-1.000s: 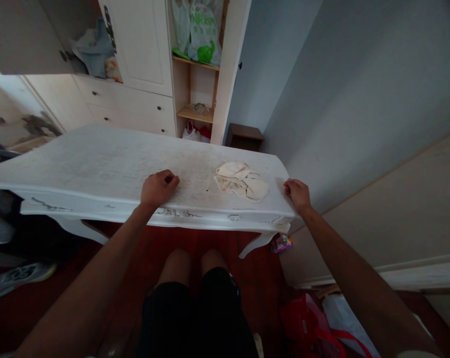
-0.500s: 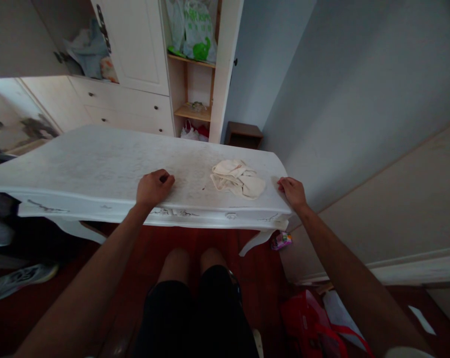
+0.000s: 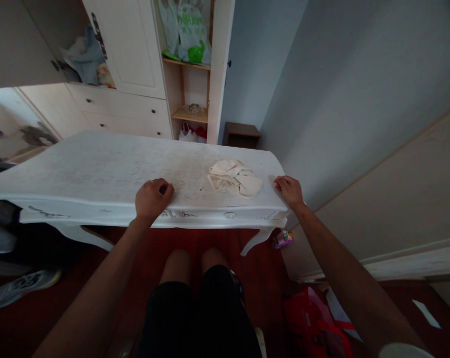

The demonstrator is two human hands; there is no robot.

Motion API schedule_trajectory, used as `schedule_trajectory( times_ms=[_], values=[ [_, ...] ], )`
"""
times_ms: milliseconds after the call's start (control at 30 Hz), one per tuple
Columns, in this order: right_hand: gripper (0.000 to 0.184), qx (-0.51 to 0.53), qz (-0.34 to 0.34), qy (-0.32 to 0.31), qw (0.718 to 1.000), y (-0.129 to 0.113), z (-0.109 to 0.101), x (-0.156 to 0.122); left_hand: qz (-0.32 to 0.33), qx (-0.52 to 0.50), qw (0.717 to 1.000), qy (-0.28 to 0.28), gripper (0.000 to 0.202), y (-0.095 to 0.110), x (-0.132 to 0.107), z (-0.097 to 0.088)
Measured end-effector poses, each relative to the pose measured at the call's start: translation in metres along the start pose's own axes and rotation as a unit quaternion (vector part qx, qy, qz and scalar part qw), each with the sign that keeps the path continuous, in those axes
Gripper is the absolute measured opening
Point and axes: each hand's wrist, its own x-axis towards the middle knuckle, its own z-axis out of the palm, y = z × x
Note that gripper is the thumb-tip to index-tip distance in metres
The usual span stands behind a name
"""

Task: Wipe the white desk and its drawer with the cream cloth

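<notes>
A crumpled cream cloth (image 3: 235, 178) lies on the right half of a white table (image 3: 109, 164) whose top is smudged grey. Left of the cloth, my left hand (image 3: 154, 198) rests at the table's front edge, its fingers curled into a loose fist with nothing visible in it. On the other side, at the right end of the tabletop, is my right hand (image 3: 289, 189). Its fingers are also curled in, and nothing shows between them. Neither hand touches the cloth. A small dark speck sits on the tabletop between my left hand and the cloth.
Behind the table stands a white cabinet (image 3: 131, 54) with an open door and shelves holding plastic bags (image 3: 191, 35). A small brown box-like unit (image 3: 242, 135) is by the wall. On the floor are a red bag (image 3: 310, 318), a pink package (image 3: 282, 239) and a shoe (image 3: 24, 288).
The view has shifted slightly. Both hands keep their curled pose at nearly the same spots on the table, and the cloth lies as before.
</notes>
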Motion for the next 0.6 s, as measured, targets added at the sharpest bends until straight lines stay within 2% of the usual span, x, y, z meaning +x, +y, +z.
schedule_trajectory(
  times_ms=[67, 167, 267, 300, 333, 400, 467, 500, 533, 600],
  values=[
    [0.033, -0.002, 0.002, 0.004, 1.0, 0.002, 0.001, 0.001, 0.026, -0.029, 0.998, 0.04, 0.029, -0.002, -0.014, 0.004],
    [0.033, 0.004, 0.0, 0.006, 1.0, 0.006, 0.002, 0.003, 0.037, -0.143, 0.981, 0.122, 0.028, -0.003, -0.044, 0.011],
    [0.033, 0.011, -0.006, 0.005, 1.0, 0.009, 0.003, 0.005, -0.044, -0.282, 0.936, 0.205, 0.024, 0.007, -0.083, 0.021],
    [0.033, 0.01, -0.009, 0.006, 1.0, 0.01, 0.003, 0.005, -0.088, -0.328, 0.915, 0.217, 0.022, 0.013, -0.095, 0.025],
    [0.033, 0.008, -0.011, 0.006, 1.0, 0.011, 0.004, 0.006, -0.129, -0.377, 0.894, 0.207, 0.023, 0.021, -0.107, 0.03],
    [0.032, 0.006, -0.015, 0.006, 1.0, 0.011, 0.004, 0.006, -0.176, -0.453, 0.861, 0.149, 0.028, 0.041, -0.126, 0.042],
    [0.032, 0.006, -0.016, 0.004, 1.0, 0.012, 0.004, 0.006, -0.203, -0.516, 0.831, 0.043, 0.028, 0.062, -0.136, 0.056],
    [0.033, 0.007, -0.015, 0.005, 1.0, 0.012, 0.004, 0.006, -0.229, -0.552, 0.802, -0.017, 0.025, 0.072, -0.138, 0.064],
    [0.033, 0.008, -0.014, 0.006, 1.0, 0.013, 0.004, 0.007, -0.268, -0.585, 0.761, -0.081, 0.022, 0.081, -0.137, 0.07],
    [0.032, 0.007, -0.013, 0.01, 1.0, 0.013, 0.005, 0.007, -0.36, -0.636, 0.653, -0.198, 0.018, 0.097, -0.131, 0.081]
  ],
)
